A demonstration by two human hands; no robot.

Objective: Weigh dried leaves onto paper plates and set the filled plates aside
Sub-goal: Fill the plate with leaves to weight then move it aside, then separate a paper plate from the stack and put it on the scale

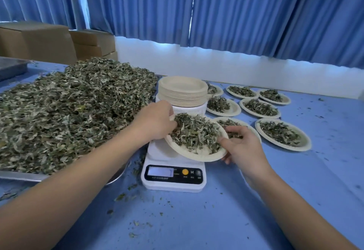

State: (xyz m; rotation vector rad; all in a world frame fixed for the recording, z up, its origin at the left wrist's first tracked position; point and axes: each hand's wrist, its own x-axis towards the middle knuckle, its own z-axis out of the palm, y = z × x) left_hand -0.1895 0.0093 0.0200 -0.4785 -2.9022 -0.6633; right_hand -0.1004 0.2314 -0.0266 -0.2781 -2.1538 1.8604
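Observation:
A paper plate (202,154) heaped with dried leaves is held tilted just above the white kitchen scale (173,178). My left hand (155,120) grips its far left rim, fingers partly in the leaves. My right hand (243,144) pinches its right rim, thumb on top. A big pile of dried leaves (65,108) fills a metal tray (19,177) on the left. A stack of empty paper plates (182,91) sits on a white tub behind the scale. Several filled plates (283,134) lie on the blue table at the right.
Cardboard boxes (39,41) stand at the back left. A second metal tray (9,68) is at the far left edge. Leaf crumbs are scattered over the blue tabletop (197,220). Blue curtains and a white wall ledge close off the back.

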